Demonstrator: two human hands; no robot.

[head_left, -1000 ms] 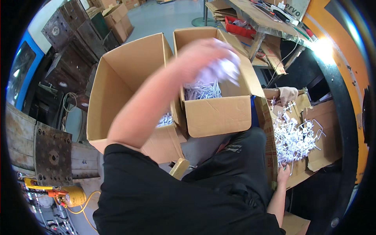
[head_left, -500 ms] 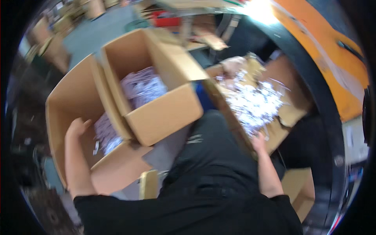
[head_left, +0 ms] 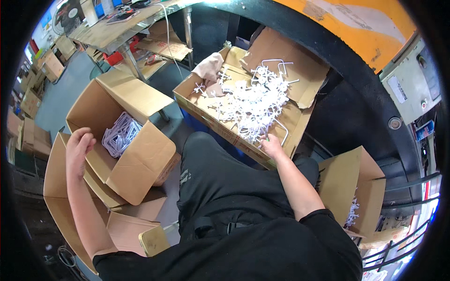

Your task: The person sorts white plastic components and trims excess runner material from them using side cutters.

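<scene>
The right hand (head_left: 272,146) reaches into the tangled heap of white plastic pieces (head_left: 255,105) on the flat cardboard tray (head_left: 201,112) at one o'clock, its fingers pinching one piece at the near edge of the heap; the left hand (head_left: 78,143), at nine o'clock, hangs loosely curled and holds nothing, at the flap between the two open cartons. I judge the step is picking pieces from the heap; the sorted white pieces (head_left: 119,133) lie in the open carton (head_left: 140,164) at ten o'clock, so the next move calls for pulling one piece free of the tangle.
</scene>
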